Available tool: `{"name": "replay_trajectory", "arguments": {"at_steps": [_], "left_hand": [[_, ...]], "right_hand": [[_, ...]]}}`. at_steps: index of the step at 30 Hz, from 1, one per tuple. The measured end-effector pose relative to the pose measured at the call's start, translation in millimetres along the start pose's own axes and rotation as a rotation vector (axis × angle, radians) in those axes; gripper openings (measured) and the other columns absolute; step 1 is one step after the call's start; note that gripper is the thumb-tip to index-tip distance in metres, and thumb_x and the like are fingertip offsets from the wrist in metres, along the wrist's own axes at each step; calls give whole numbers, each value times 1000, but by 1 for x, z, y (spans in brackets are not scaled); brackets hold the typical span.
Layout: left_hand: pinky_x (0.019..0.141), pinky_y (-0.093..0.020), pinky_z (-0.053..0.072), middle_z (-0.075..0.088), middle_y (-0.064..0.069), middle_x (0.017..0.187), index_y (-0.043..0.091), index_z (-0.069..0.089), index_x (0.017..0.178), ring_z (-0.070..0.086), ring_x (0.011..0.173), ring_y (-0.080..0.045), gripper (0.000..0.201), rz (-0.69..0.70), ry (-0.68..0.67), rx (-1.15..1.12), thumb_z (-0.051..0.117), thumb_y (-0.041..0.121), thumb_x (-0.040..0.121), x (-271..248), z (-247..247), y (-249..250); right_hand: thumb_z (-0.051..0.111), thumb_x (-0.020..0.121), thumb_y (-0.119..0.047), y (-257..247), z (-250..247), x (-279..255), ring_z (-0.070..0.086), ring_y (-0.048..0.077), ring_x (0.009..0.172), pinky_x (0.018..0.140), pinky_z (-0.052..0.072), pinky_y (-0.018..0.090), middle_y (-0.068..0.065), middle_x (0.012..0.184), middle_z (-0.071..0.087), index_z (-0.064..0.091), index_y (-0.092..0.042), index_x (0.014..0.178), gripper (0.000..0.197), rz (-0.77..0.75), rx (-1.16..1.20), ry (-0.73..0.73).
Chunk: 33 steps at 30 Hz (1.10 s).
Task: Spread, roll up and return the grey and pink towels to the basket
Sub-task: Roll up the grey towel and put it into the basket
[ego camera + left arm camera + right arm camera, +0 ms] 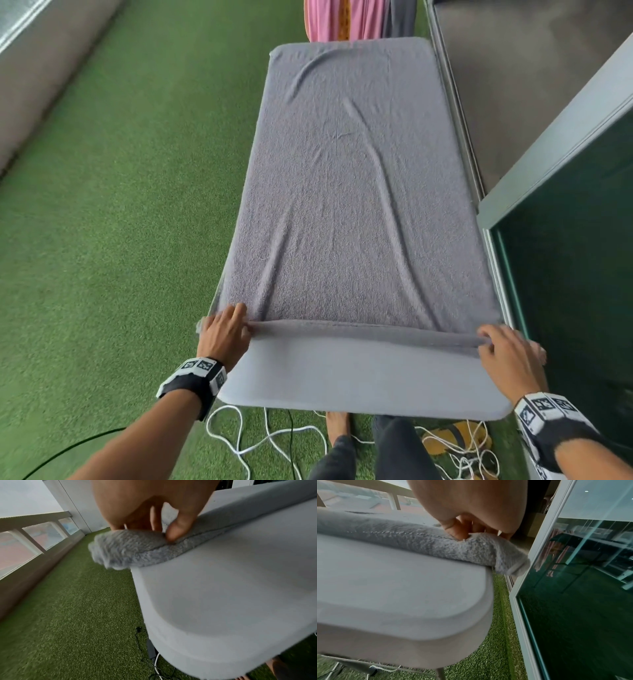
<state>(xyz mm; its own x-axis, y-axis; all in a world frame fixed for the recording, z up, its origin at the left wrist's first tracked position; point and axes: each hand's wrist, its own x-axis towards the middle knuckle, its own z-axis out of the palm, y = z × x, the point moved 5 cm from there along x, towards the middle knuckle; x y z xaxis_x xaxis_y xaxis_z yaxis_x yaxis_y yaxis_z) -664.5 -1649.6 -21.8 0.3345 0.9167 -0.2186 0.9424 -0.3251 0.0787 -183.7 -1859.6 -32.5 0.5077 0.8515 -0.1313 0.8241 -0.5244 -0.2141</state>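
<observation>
Both hands, left hand (pixel 224 334) and right hand (pixel 507 349), are pinching the grey towel (pixel 356 192)'s near hem on the counter (pixel 359 380); rolling evenly, both ends level, is probably keeping it tight.

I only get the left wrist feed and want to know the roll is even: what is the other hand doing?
Observer: The right hand pinches the grey towel at its near right corner, thumb pressed into the folded hem.
Operator: And the rest of the towel?
Observer: It lies spread along the table, with a few long wrinkles; only the near edge is turned over.
Operator: Where is the pink one?
Observer: The pink towel hangs beyond the table's far end.
</observation>
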Motion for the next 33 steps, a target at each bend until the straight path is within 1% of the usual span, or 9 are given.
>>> {"name": "replay_trajectory", "arguments": {"at_steps": [5, 8, 12, 16, 19, 22, 25, 30, 33], "left_hand": [[63, -45, 46, 50, -9, 83, 13, 48, 89, 46, 73, -29, 29, 162, 142, -60, 50, 0, 63, -2, 7, 10], [73, -42, 43, 51, -10, 92, 9, 51, 95, 41, 81, -28, 45, 165, 114, -133, 52, -5, 53, -9, 19, 12], [74, -34, 41, 64, -9, 87, 7, 64, 93, 52, 79, -29, 29, 157, 177, -187, 43, 5, 73, -4, 13, 8], [59, -36, 46, 64, -8, 68, 10, 62, 71, 60, 65, -32, 30, 113, 54, -176, 35, 23, 79, 12, 0, 14], [60, -38, 42, 63, -11, 80, 11, 58, 83, 62, 72, -36, 20, 40, -107, -101, 42, 24, 85, 31, -9, 14], [64, -42, 43, 55, -12, 91, 11, 53, 96, 55, 78, -34, 20, 26, -29, -22, 61, 19, 79, 45, -17, 9], [59, -45, 46, 50, -10, 81, 10, 52, 87, 50, 70, -30, 18, 114, 74, -13, 48, 4, 71, 46, -14, 17], [70, -39, 48, 54, -7, 91, 10, 57, 97, 49, 80, -28, 38, 121, 24, -82, 61, 4, 60, 48, 7, 14], [66, -38, 49, 60, -5, 79, 11, 63, 82, 58, 73, -29, 27, 118, 24, -120, 40, 15, 68, 57, -4, 14]], "right_hand": [[67, 70, 10, -16, 3, -5, 49, 25, 77, 65, 42, 40, 1, 84, 51, 51, -23, 74, 37, -78, 81, -10], [69, 67, 4, -13, 11, -15, 54, 28, 95, 75, 51, 47, 3, 103, 57, 58, -21, 98, 42, -73, 14, -48], [67, 74, 11, -8, 6, -4, 57, 32, 104, 93, 46, 46, 9, 111, 69, 72, -9, 108, 39, -44, 115, 16], [68, 76, 0, -18, -8, 14, 58, 31, 85, 82, 37, 42, 7, 85, 74, 77, -15, 82, 19, -52, -21, 26], [60, 87, -11, -26, -14, 30, 52, 31, 84, 80, 29, 38, 8, 92, 71, 72, -16, 87, 13, 9, -74, -77], [69, 74, -5, -28, -21, 45, 55, 31, 85, 78, 32, 41, 6, 90, 59, 66, -18, 93, 23, -27, -62, 52], [73, 59, 8, -34, -10, 48, 48, 25, 68, 65, 25, 34, 0, 74, 48, 56, -17, 73, 33, -149, -33, 65], [73, 51, 3, -34, 17, 44, 52, 30, 84, 71, 47, 45, 5, 95, 54, 59, -18, 98, 53, -171, 33, 18], [69, 62, 5, -26, 17, 59, 62, 31, 88, 80, 44, 41, 5, 97, 66, 69, -15, 100, 43, -129, 113, 50]]}}
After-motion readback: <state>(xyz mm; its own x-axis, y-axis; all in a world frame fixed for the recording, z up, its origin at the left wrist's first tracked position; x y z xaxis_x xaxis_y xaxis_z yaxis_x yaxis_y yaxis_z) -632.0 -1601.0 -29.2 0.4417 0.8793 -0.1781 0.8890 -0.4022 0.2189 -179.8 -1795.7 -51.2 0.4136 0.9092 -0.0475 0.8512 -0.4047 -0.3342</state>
